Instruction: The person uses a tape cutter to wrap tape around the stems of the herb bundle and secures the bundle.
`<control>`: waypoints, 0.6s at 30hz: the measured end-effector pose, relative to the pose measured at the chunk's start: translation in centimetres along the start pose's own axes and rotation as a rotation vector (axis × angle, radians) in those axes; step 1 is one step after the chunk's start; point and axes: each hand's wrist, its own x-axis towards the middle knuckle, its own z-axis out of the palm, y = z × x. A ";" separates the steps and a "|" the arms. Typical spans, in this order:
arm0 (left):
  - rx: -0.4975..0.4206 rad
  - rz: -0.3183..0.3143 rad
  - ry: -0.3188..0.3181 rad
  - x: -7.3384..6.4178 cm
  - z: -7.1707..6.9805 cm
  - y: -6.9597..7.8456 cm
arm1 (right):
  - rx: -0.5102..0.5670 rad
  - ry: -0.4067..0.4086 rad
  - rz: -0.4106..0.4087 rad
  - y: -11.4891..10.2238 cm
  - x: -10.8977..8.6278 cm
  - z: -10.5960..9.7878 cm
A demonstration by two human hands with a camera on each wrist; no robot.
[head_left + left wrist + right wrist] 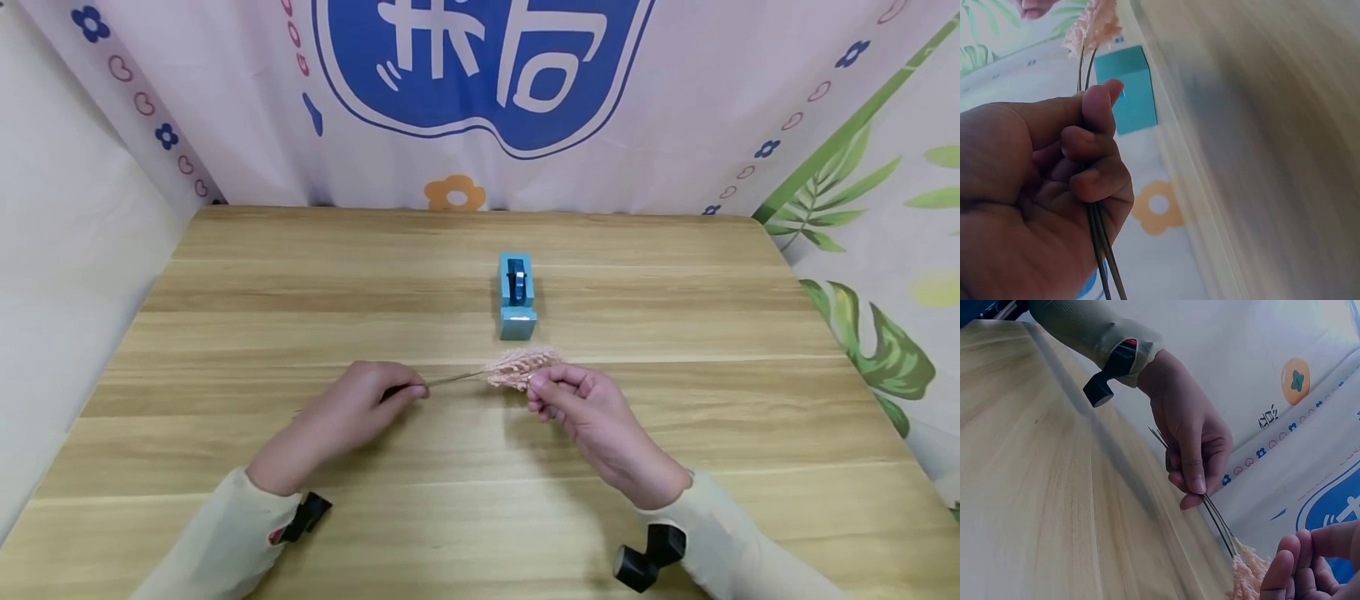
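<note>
Pink dried flower stalks point(517, 368) with fluffy heads lie sideways, low over the wooden table, heads to the right. My left hand point(375, 400) grips their thin stems point(1099, 237) between thumb and curled fingers; stem ends stick out behind the hand. At the fluffy heads point(1247, 572) is my right hand point(592, 417), its thumb and index fingertip together and the other fingers curled. Nothing shows clearly between those fingertips, and I cannot tell whether they hold something small. Just beyond the heads stands a light-blue tape dispenser point(517, 325) with a blue roll in it.
The wooden table point(225, 292) reaches to a printed white cloth point(255, 158) at the back. A plain white wall point(67, 250) borders the left side, and a leaf-patterned cloth point(885, 275) hangs on the right. Black wrist cameras point(648, 557) sit on both sleeves.
</note>
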 end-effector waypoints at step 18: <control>-0.027 -0.022 -0.019 4.7 2.5 2.5 | 0.005 0.011 0.019 0.7 0.3 0.3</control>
